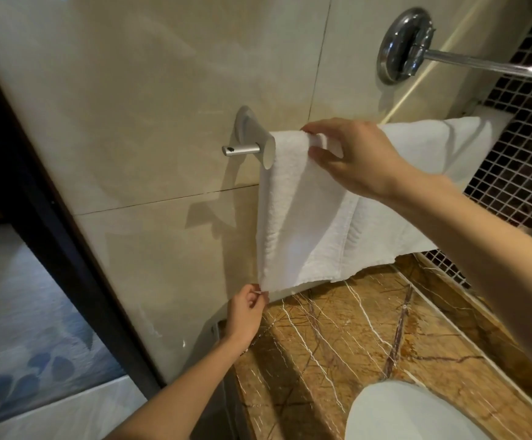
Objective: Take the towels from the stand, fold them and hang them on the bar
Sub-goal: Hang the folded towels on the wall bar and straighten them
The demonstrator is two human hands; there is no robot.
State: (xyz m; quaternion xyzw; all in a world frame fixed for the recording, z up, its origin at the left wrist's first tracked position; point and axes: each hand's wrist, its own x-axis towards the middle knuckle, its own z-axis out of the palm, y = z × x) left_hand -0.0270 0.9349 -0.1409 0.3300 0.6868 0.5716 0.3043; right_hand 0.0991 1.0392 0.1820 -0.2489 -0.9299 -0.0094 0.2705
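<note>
While the right hand [353, 157] pinches the top fold of the front towel [293, 223] where it crosses the bar [242, 150], thumb under and fingers over, the left hand [247, 315] nips that towel's lower left corner between thumb and fingertips, low in the middle of the frame. The towel hangs folded and narrow at the centre, just beside the bar's left mount. A second towel [442, 147] is draped over the bar to its right, partly behind the right hand. Hanging looks nearly done, with only straightening left. The stand is out of view, so I cannot tell whether any towels remain there. The right forearm reaches in from the right edge, and the left rises from the bottom centre.
</note>
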